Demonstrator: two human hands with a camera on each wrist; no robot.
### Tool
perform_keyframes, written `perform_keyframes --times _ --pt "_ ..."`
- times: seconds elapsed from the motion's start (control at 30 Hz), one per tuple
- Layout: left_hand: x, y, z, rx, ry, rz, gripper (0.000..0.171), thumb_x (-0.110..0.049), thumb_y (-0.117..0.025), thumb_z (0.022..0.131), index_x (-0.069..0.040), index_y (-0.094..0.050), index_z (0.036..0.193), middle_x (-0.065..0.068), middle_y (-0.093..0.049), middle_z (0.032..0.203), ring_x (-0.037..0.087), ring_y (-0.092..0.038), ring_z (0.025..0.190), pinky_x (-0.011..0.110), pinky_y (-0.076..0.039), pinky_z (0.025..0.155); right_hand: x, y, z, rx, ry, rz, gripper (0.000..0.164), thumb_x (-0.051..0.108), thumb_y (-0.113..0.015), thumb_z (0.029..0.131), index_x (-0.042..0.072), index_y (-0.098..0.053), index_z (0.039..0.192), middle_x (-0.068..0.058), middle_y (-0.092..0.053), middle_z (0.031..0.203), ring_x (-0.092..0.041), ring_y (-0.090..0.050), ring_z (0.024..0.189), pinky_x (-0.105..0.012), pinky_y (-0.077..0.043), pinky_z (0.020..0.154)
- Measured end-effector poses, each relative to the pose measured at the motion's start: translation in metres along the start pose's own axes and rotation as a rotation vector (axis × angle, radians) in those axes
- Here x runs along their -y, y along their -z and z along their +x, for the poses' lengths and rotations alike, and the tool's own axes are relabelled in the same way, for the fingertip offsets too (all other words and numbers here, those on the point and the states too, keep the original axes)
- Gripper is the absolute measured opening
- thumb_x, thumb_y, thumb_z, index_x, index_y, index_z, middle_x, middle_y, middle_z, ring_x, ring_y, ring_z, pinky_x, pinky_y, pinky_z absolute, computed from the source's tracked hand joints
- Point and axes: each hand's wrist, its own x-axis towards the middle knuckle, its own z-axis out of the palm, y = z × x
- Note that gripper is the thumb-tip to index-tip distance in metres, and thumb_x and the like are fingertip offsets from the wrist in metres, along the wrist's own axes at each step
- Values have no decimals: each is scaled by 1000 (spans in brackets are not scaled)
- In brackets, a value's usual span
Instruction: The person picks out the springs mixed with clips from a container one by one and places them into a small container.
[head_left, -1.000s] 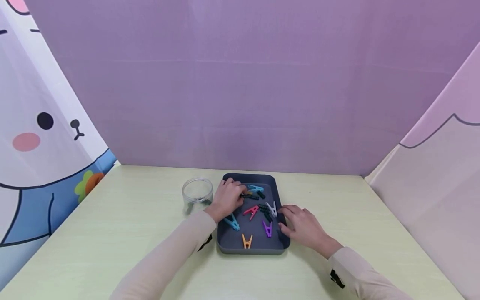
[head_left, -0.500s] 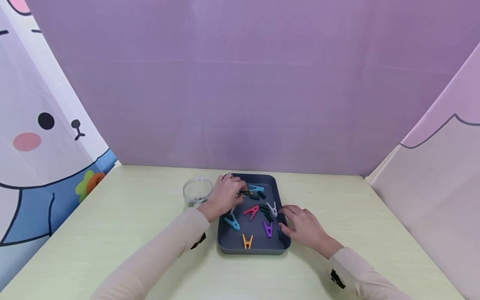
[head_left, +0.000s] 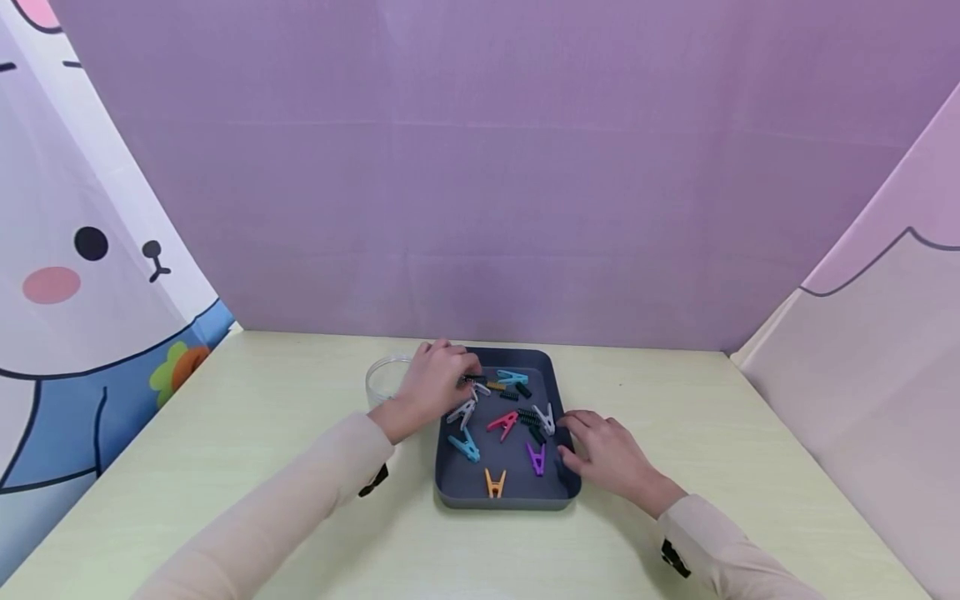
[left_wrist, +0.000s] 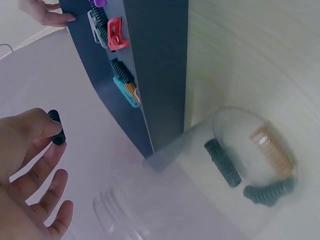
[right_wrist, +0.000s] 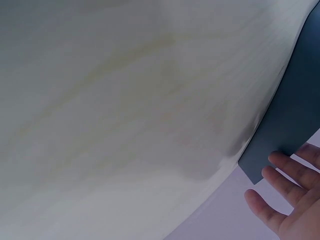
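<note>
My left hand (head_left: 435,385) is over the tray's far left corner. In the left wrist view, its thumb and index finger pinch a dark green coil spring (left_wrist: 56,127); the other fingers are spread loosely. A clear jar (left_wrist: 115,210) beside that hand holds two dark green springs and an orange-brown one (left_wrist: 272,152). My right hand (head_left: 609,454) rests at the right rim of the grey tray (head_left: 510,502), fingers extended. Inside the tray lie clothespins in several colours, such as a red one (head_left: 503,424) and a purple one (head_left: 536,458), and more dark springs (head_left: 528,417).
The tray and jar stand on a pale wooden table (head_left: 300,467). A purple cloth (head_left: 480,183) hangs behind the table, with printed cloths on both sides. The left forearm passes in front of the jar in the head view.
My left hand has moved left across the tray toward the jar, lifting the dark spring. Light grey clothespins that it hid now show. The right hand has stayed at the rim.
</note>
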Motion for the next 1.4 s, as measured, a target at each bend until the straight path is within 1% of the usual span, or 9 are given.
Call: perform_keyframes --times 0.17,0.23,0.33,0.47,0.63,0.83,0.97,1.13,1.4 --pt "10 7 -4 13 40 -1 18 -19 -70 76 -20 -69 94 -5 -67 93 19 -52 90 39 -40 79 0 -1 0 4 -5 4 36 32 -64 79 9 -62 107 -9 -62 113 -23 -58 106 -44 -49 79" --pt "15 10 -6 -1 50 6 18 -19 -71 76 -20 -69 93 -5 -67 91 19 -52 89 38 -40 77 0 -1 0 10 -10 4 36 32 -64 80 9 -62 107 -9 -62 114 -24 -57 107 -44 -49 80" --pt "24 13 -10 -45 46 15 17 -17 -70 75 -19 -69 91 -5 -67 88 19 -52 85 37 -39 72 0 -1 0 12 -12 3 36 32 -64 80 9 -62 108 -9 -62 114 -24 -57 107 -44 -49 80" --pt "35 16 -16 -90 43 0 16 -14 -69 73 -18 -69 89 -3 -67 84 21 -53 83 39 -40 72 -1 -2 0 7 -9 2 37 33 -64 80 9 -62 108 -9 -62 114 -23 -57 107 -43 -49 79" --pt "50 17 -25 -114 58 -15 16 -12 -69 72 -16 -69 88 -2 -66 82 24 -55 86 44 -41 74 0 -3 0 12 -15 0 37 33 -64 80 10 -62 108 -9 -61 115 -23 -57 108 -44 -49 80" --pt "63 19 -34 -153 73 -3 16 -11 -69 70 -16 -69 85 -2 -65 78 25 -57 84 46 -43 72 0 -3 0 9 -18 0 37 33 -64 80 10 -62 109 -9 -61 115 -24 -57 108 -44 -49 80" --pt "71 17 -40 -150 88 5 16 -10 -69 69 -15 -69 85 -2 -64 76 24 -56 81 46 -42 70 0 -3 0 6 -15 -4 37 33 -64 80 10 -62 108 -9 -61 114 -23 -57 107 -43 -49 79" --pt "78 13 -44 -125 110 20 15 -11 -69 69 -15 -68 84 -2 -63 75 24 -54 79 44 -42 69 1 -2 0 5 -14 -5 37 33 -64 80 9 -62 108 -9 -61 114 -23 -57 107 -43 -49 79" --pt "84 12 -45 -113 126 20 14 -8 -69 69 -15 -69 81 -3 -65 76 24 -54 78 45 -42 69 2 -1 1 12 -17 -3 37 34 -63 81 10 -62 109 -9 -61 116 -24 -57 108 -45 -49 81"
